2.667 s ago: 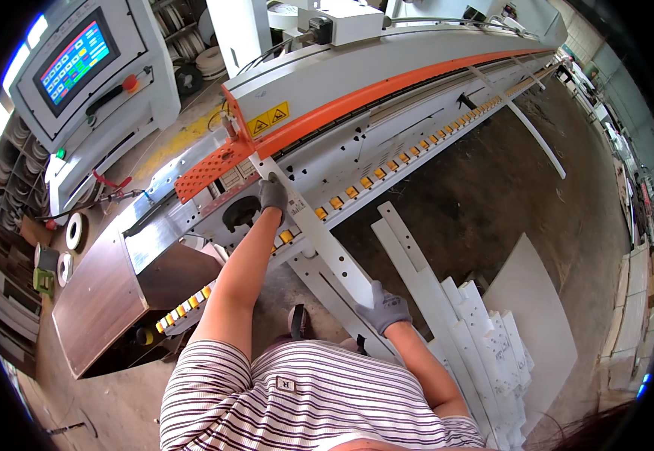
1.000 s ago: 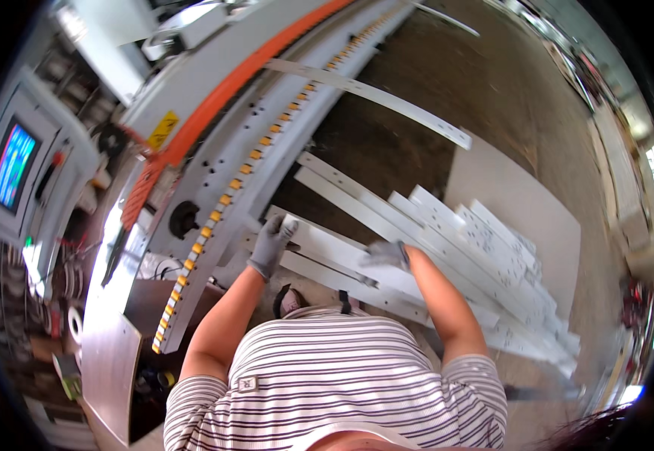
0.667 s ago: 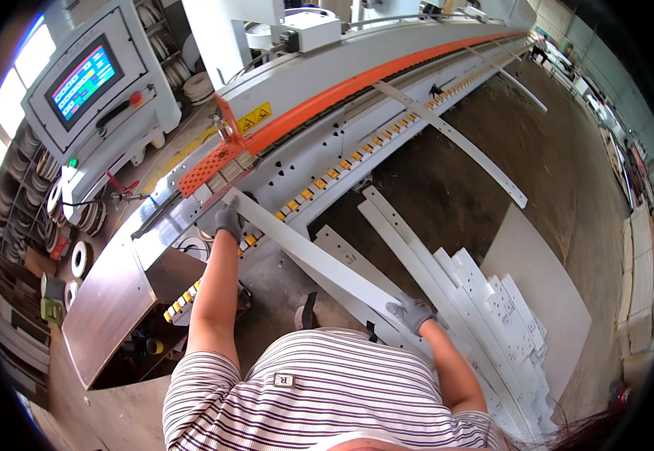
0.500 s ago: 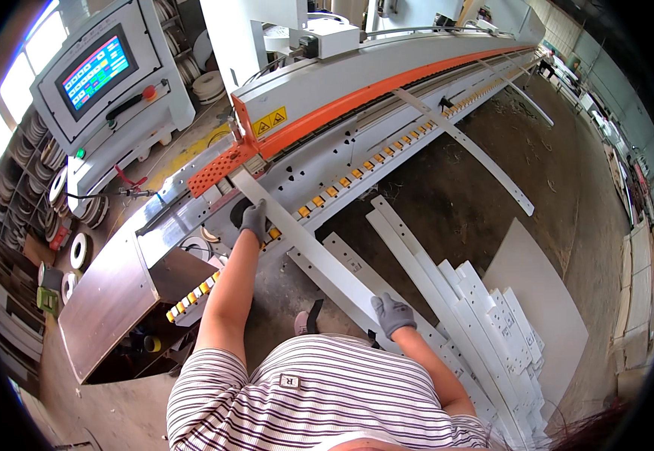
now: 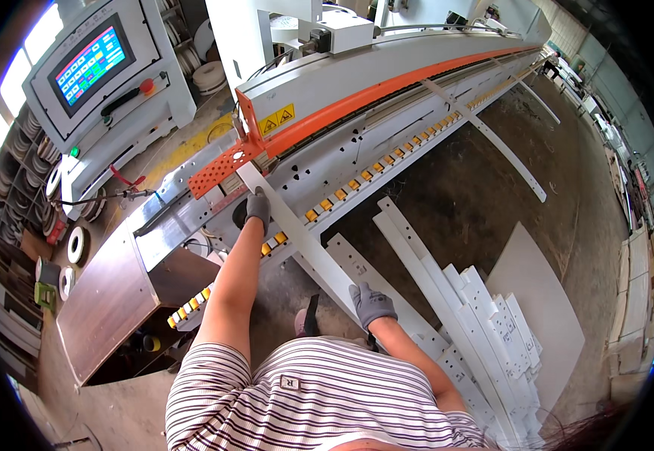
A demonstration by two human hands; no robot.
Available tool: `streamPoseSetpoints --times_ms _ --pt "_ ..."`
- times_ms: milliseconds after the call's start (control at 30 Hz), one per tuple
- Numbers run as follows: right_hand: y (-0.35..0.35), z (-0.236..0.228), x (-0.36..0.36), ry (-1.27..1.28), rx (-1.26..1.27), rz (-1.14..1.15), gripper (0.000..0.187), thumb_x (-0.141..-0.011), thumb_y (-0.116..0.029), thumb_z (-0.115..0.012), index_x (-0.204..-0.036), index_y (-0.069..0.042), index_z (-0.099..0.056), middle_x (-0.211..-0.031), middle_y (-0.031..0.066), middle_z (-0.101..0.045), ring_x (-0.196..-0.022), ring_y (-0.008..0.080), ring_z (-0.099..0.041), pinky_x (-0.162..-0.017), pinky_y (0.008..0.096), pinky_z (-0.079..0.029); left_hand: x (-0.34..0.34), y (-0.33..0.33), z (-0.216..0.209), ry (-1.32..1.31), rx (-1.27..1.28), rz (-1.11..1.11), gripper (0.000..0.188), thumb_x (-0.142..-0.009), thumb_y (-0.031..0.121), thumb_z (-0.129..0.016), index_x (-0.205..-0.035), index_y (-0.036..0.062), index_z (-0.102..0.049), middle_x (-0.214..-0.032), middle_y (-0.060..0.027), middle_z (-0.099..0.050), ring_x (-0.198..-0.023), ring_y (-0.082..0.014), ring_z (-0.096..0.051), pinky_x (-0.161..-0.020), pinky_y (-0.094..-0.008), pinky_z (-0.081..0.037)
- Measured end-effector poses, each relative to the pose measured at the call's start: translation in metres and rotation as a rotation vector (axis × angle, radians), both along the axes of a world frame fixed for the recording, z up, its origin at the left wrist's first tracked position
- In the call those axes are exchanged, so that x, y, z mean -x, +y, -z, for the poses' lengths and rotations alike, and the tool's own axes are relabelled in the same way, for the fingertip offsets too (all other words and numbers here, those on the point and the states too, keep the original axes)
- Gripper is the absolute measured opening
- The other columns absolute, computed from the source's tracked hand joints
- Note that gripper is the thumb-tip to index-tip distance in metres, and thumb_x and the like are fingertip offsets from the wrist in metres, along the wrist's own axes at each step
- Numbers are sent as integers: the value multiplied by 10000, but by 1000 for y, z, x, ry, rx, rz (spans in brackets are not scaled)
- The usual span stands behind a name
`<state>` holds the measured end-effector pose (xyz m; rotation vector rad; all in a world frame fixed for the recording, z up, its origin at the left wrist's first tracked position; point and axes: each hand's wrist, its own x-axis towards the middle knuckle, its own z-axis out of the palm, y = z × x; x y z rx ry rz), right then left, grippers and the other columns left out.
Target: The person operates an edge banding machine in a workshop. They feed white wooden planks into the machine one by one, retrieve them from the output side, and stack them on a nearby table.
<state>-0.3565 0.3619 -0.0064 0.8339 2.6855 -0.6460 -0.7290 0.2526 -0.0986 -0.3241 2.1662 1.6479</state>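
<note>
A long, narrow white board (image 5: 300, 231) slants from the orange guard plate (image 5: 225, 169) of a long machine back toward my body. My left hand (image 5: 258, 207), in a grey glove, grips the board's left edge close to its far end, thumb on top. Nearer to me, my right hand (image 5: 374, 304), also gloved in grey, is closed on the board's near part, its fingers partly hidden. The far end of the board lies against the machine's edge beside the orange plate. Yellow rollers (image 5: 327, 204) run along the machine's front rail, and the board crosses over them.
Stacked white boards with drilled holes (image 5: 485, 323) lie to the right, beside a large pale panel (image 5: 549, 301). A control cabinet with a lit screen (image 5: 90, 66) stands at the far left. Below it is a brown-topped bench (image 5: 105, 301). Another strip (image 5: 503, 154) juts from the machine farther along.
My right hand has moved left and a little forward with the near part of the board. My left hand and the board's far end have shifted slightly forward. The view has tilted a little.
</note>
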Motion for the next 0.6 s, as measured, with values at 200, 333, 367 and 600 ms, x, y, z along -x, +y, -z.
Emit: streamPoseSetpoints --times_ms 200,333,367,600 --pt "-9 -3 1 5 20 -49 458 -955 -483 -290 -1000 -79 -500 -813 216 -653 -774 406 -627 -706 513 -479 17 -30 27 149 222 -54 597 -966 495 -271 -1060 -45 -508 -984 -287 -623 -899 -413 -627 -771 -451 -507" --pt "-6 -7 -1 -48 25 -33 459 -955 -482 -288 -1003 -80 -505 -800 216 -654 -773 405 -628 -706 512 -479 -5 -16 -7 228 394 -9 592 -966 483 -268 -1054 -48 -514 -1026 -312 -606 -979 -447 -591 -830 -488 -477" --pt "-5 -8 0 -64 27 -42 459 -956 -480 -286 -1004 -81 -507 -799 216 -654 -774 404 -629 -707 511 -479 -6 -16 -8 219 396 -13 592 -966 482 -267 -1053 -48 -516 -1028 -313 -605 -988 -448 -587 -837 -486 -474" --pt "34 -12 6 -70 -11 19 478 -962 -482 -263 -1015 -79 -514 -821 217 -655 -793 390 -634 -727 505 -482 -8 44 -34 192 380 -13 579 -961 468 -276 -1064 -45 -525 -1050 -311 -601 -1027 -442 -571 -865 -485 -459"
